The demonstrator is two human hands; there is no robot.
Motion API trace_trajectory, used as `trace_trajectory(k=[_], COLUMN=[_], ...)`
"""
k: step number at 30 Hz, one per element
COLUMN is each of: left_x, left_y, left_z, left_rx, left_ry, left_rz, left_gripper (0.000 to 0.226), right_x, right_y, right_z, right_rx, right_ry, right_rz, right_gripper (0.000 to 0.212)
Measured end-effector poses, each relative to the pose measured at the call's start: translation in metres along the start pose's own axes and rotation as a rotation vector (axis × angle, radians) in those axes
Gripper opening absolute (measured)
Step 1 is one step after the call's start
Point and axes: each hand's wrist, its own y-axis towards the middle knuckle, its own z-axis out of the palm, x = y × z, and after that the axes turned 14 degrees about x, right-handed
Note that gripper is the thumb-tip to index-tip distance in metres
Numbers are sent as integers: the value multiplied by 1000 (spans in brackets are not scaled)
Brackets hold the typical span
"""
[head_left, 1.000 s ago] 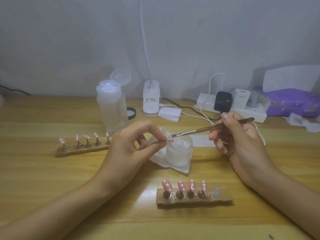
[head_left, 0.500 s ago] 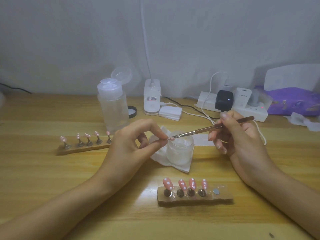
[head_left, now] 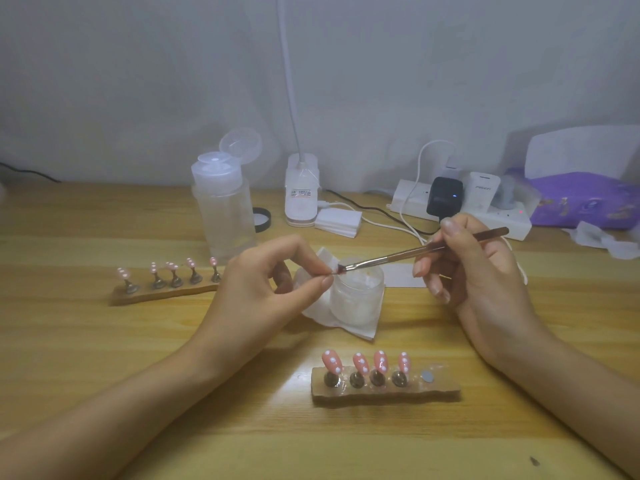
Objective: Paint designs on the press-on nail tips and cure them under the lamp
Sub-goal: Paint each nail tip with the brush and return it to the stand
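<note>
A home desk (head_left: 86,348) with power strip (head_left: 512,226) and tissues (head_left: 585,199).

dim, flat, greyish light and a soft, slightly smeared picture throughout; the wall (head_left: 138,81) is a dull, uneven grey. faint, soft-edged shadows lie on the table (head_left: 86,341) under the left hand (head_left: 263,292) and right hand (head_left: 474,282), a pale sheen glares beside the near nail stand (head_left: 384,393), and the table's far edge bows slightly with wide-angle distortion

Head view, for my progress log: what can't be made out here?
Head view only.
1. The nail tip in the left hand: mostly covered by its fingers and the brush tip; design unreadable.
2. The gooseneck lamp: its head is cut off by the top edge.
3. The jar: frosted wall blurs the contents.
</note>
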Motion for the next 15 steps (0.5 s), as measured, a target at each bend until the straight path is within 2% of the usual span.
trace_trajectory(k=[5, 10, 15], left_x=[-1, -2, -2], left_y=[0, 0, 0], left_z=[1, 1, 2], left_rx=[8, 4, 10], left_ry=[-15, -32, -23], left_rz=[-3, 2, 14], left_gripper=[11, 13, 14], right_x=[-1, 0, -1], right_y=[0, 0, 0], right_z=[-2, 1, -1], right_rx=[-59, 16, -48], right_ry=[-5, -20, -4], right_rz=[16, -11, 0], right_gripper=[27, 26, 29])
